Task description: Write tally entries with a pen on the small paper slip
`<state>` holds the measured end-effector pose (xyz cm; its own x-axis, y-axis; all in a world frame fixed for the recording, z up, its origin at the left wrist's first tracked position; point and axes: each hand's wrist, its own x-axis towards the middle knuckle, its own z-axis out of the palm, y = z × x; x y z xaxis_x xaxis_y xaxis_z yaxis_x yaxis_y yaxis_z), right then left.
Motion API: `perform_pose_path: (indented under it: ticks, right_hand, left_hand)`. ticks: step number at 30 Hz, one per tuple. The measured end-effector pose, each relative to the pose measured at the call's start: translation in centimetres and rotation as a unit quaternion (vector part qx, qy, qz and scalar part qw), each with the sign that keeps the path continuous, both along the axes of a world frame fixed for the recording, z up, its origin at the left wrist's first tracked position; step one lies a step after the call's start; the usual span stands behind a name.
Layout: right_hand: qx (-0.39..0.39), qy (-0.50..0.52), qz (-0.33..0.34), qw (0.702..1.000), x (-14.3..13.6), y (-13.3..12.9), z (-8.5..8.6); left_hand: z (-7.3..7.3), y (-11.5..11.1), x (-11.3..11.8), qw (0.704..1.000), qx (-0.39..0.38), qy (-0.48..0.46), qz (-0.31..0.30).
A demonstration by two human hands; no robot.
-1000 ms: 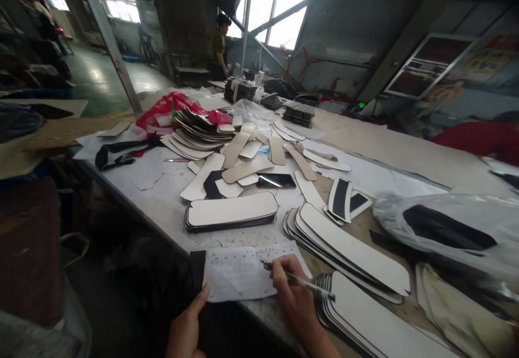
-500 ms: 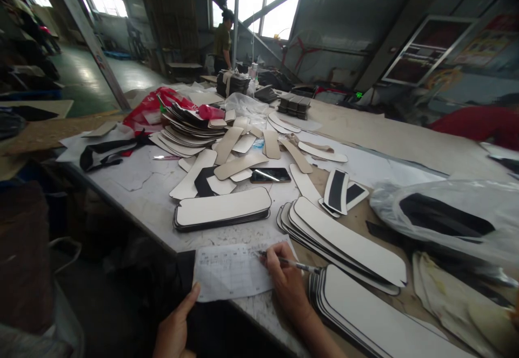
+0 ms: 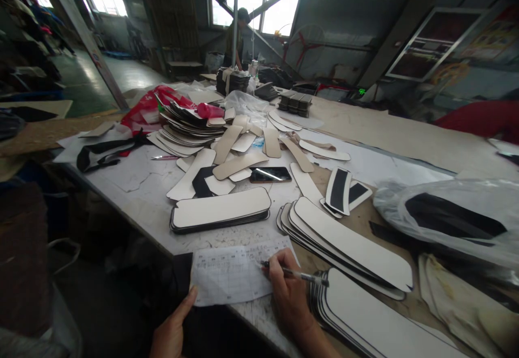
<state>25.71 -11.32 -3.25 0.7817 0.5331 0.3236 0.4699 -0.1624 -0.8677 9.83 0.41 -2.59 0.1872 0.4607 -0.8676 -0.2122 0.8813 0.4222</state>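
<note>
The table (image 3: 405,147) stretches away from the hands, strewn with flat white-faced cut pieces. Beyond the right hand lies a fanned stack of long pieces (image 3: 348,247), and just to its right, touching the wrist side, another stack (image 3: 377,320). Ahead of both hands sits a neat oblong stack (image 3: 221,211), with a dark phone (image 3: 270,174) farther off. Nearest, a printed paper slip (image 3: 231,271) lies at the table's edge between the hands. The left hand (image 3: 172,331) rests its thumb on the slip's near left corner, fingers loosely curled below. The right hand (image 3: 288,293) is closed around a pen (image 3: 294,274), its tip on the slip's right part.
</note>
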Motion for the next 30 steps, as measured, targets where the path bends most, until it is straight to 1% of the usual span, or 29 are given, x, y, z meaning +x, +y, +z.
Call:
perform_pose_path:
  ticks: [4,15,20,24,30]
  right_hand:
    - [-0.003,-0.02,0.003,1.0,-0.08,-0.45,0.04]
    - [0.0,-0.052,0.009,0.999,-0.31,-0.65,-0.01]
    - [0.008,-0.061,0.01,0.998,-0.31,-0.74,-0.17]
    - [0.019,-0.06,0.003,0.998,-0.29,-0.9,-0.47]
    - [0.021,-0.065,-0.002,0.998,-0.32,-0.91,-0.58]
  left_hand:
    - [-0.17,-0.43,0.05,0.999,0.047,0.008,-0.007]
    - [-0.23,-0.56,-0.45,0.998,0.049,0.026,-0.039]
    - [-0.67,-0.55,-0.53,0.998,0.043,0.015,-0.053]
    - [-0.89,-0.41,-0.44,0.998,0.029,0.011,-0.049]
    - [-0.55,-0.43,-0.31,0.998,0.054,0.02,-0.039]
